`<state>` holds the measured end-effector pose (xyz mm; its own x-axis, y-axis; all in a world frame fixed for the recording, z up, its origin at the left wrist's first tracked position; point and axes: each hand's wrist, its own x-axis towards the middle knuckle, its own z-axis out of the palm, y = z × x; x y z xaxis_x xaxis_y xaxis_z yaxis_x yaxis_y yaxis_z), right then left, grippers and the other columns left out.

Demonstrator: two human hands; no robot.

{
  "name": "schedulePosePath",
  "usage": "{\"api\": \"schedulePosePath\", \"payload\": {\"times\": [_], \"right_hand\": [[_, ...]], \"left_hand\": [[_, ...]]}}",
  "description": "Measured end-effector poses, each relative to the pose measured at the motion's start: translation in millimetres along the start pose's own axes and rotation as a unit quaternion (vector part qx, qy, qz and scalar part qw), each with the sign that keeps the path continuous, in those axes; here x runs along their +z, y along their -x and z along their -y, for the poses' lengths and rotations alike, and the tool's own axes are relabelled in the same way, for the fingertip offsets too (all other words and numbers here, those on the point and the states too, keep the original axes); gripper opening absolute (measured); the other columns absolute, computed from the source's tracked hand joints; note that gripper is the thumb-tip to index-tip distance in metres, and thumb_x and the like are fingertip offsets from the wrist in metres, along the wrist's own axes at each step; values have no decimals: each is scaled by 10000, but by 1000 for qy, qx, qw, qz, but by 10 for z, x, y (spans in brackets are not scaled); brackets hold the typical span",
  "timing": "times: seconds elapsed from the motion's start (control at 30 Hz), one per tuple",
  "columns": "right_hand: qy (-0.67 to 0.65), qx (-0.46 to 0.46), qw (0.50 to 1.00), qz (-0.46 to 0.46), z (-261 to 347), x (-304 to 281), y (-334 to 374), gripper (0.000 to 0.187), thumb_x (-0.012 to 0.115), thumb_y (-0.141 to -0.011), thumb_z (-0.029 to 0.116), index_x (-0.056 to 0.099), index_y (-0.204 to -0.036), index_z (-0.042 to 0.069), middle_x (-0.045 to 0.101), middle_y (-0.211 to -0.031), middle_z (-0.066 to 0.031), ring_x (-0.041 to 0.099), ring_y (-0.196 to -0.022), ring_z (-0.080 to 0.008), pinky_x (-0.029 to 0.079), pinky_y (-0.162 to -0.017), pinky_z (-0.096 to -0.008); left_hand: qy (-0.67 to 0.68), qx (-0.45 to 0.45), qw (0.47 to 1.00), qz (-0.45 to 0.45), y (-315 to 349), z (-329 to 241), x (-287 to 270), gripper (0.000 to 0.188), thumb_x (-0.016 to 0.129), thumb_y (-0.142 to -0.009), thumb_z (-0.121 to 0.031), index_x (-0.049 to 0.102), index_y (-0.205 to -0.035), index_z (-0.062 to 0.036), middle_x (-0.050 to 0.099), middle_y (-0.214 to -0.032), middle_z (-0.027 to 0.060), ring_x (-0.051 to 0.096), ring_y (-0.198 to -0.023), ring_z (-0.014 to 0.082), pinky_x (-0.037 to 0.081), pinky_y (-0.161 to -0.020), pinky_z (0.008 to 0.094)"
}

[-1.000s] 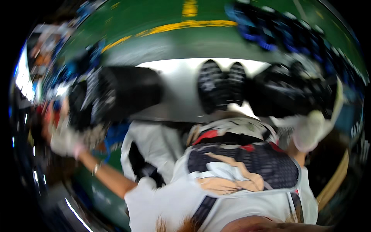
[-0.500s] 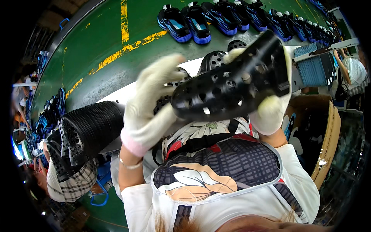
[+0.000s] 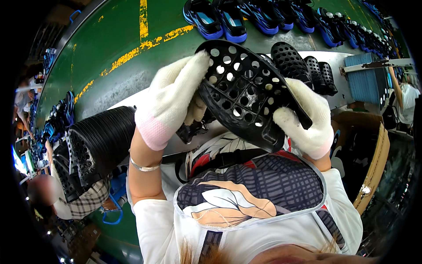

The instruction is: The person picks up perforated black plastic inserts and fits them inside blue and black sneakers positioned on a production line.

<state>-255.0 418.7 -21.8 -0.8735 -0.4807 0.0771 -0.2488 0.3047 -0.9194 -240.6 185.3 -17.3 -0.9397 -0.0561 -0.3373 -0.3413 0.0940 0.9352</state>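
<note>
A black plastic shoe tree (image 3: 244, 86), full of round holes, is held up in front of my body. Its hollow, ribbed side faces up toward me. My left hand (image 3: 173, 94), in a white knit glove with a pink cuff, pinches its far left edge. On the other side my right hand (image 3: 310, 116), gloved alike, grips the right edge between thumb and fingers. Below my left hand lies another black perforated piece (image 3: 193, 131), mostly hidden. Beyond my right hand several similar black shoe trees (image 3: 292, 64) rest on the white tabletop.
A nested stack of black shoe trees (image 3: 103, 141) lies to the left. Dark sneakers with blue soles (image 3: 204, 22) line the green floor ahead. At right are a stack of blue sheets (image 3: 362, 81) and an open cardboard box (image 3: 373, 169). Another person (image 3: 79, 198) sits at far left.
The shoe tree has turned from its outer side to its hollow side. My left hand, apart from it or barely touching before, now grips its edge. My right hand has shifted its hold.
</note>
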Motion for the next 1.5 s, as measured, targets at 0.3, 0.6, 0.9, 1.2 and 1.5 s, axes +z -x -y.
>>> {"api": "schedulePosePath", "payload": {"times": [0.3, 0.6, 0.9, 1.2, 1.5], "right_hand": [[-28, 57, 998, -7, -89, 77, -41, 212, 675, -847, 157, 664, -975, -12, 650, -701, -62, 595, -597, -89, 474, -562, -227], [-69, 62, 996, -15, -15, 164, -73, 179, 673, -854, 148, 685, -923, -16, 682, -720, -55, 624, -615, -82, 493, -557, -225], [294, -144, 942, -80, 20, 66, -249, 384, 703, -760, 92, 643, -1138, 61, 670, -912, -85, 663, -800, -185, 511, -704, -263], [354, -215, 908, 60, 32, 342, -203, 567, 773, -676, 153, 598, -1215, 137, 604, -1110, -62, 670, -864, -232, 565, -683, -306], [318, -157, 935, 18, -177, 348, -72, 459, 655, -751, 55, 566, -1193, 139, 587, -1070, -63, 636, -898, -254, 542, -729, -340]], "left_hand": [[29, 46, 998, -4, -266, 284, -10, 639, 375, -977, -565, 621, -689, -51, 496, -468, 3, 394, -341, 62, 281, -316, 204], [53, -17, 998, -10, -259, 231, -138, 648, 417, -951, -594, 600, -653, -49, 493, -462, 11, 404, -353, 77, 286, -340, 216], [9, 36, 998, -44, -115, 18, -155, 782, 289, -966, -626, 541, -1172, 84, 561, -711, 61, 421, -426, 59, 282, -356, 191], [112, 72, 985, 113, -222, 359, -253, 438, 525, -950, -203, 502, -1311, 44, 645, -930, 54, 578, -664, 72, 448, -587, 189], [116, 91, 971, 191, -492, 505, -219, 349, 530, -943, -161, 559, -1243, 14, 635, -1019, 48, 588, -856, 86, 483, -776, 230]]}}
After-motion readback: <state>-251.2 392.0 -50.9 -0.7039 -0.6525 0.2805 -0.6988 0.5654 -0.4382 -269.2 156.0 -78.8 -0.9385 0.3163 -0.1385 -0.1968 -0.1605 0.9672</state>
